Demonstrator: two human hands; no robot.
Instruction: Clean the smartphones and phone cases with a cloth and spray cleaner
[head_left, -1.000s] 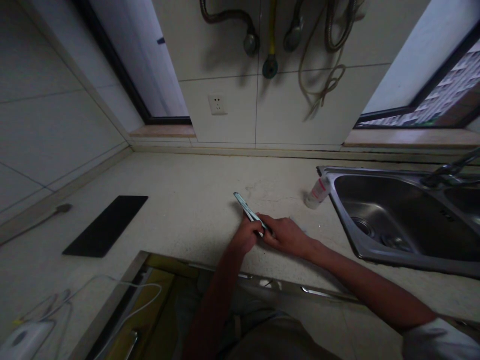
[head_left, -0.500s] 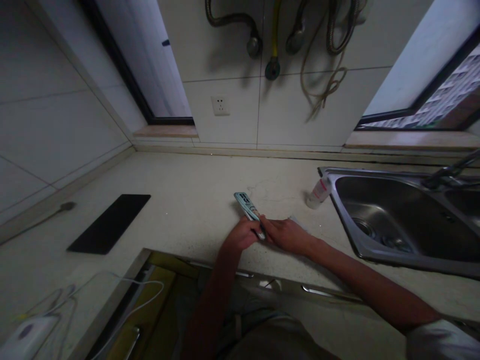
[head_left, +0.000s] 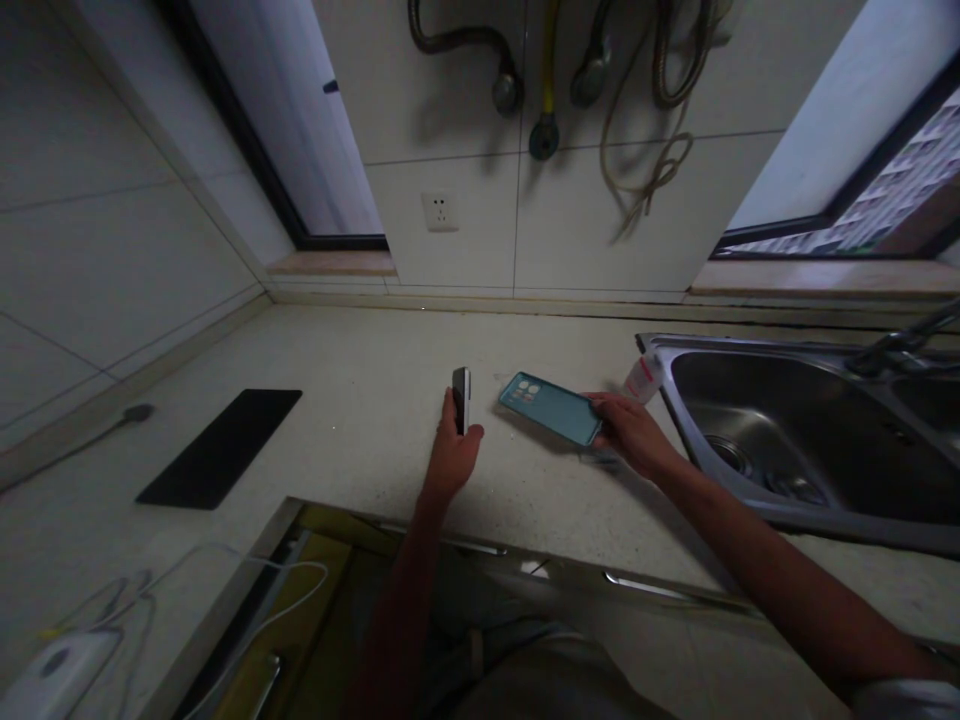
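Note:
A smartphone (head_left: 462, 398) stands on edge in my left hand (head_left: 452, 450), its narrow silver side facing me. My right hand (head_left: 628, 430) pinches the lower end of a teal phone case (head_left: 551, 408), which is tilted with its camera cutouts toward the upper left. Phone and case are apart, both over the pale countertop (head_left: 390, 400). Just beyond my right hand stands a clear bottle with a pink label (head_left: 643, 376), partly hidden by the hand. Below the case lies a small greyish item (head_left: 600, 458) that I cannot make out.
A steel double sink (head_left: 750, 420) is set into the counter on the right. To the left lies a black rectangular mat (head_left: 221, 448). A white device (head_left: 60, 675) with cables sits at the lower left, near an open drawer (head_left: 300, 590). A socket (head_left: 439, 212) is on the wall.
The phone and its case have come apart. My left hand moved left with the phone, and my right hand moved right with the case.

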